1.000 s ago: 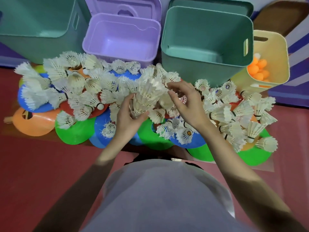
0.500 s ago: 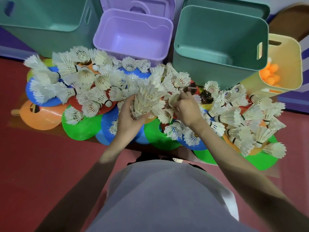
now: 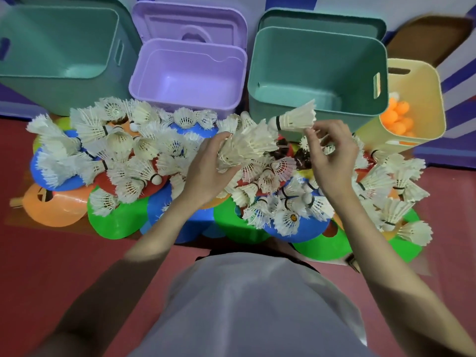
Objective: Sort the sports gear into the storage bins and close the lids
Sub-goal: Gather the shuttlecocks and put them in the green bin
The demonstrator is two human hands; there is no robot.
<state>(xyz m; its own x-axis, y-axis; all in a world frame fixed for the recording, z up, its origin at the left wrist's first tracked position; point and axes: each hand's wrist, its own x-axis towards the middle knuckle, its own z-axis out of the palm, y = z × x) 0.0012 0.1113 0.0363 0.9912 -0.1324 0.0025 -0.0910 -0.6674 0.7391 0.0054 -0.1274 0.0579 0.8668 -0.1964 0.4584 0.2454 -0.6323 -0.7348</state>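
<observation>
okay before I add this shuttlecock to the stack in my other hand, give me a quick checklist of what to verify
1. Left hand grips the stacked shuttlecocks: ok.
2. Right hand pinches the single shuttlecock by its feathers: ok.
3. Its cork end points toward the stack: ok.
4. Purple bin is open and empty: ok.
5. Green bin behind the hands is open: ok.
6. Stack is nested straight: cannot tell.

A light grey short-sleeved shirt is worn by the person. Both forearms are left bare, and no watch, ring or glove is seen on the left hand or the right hand.
</observation>
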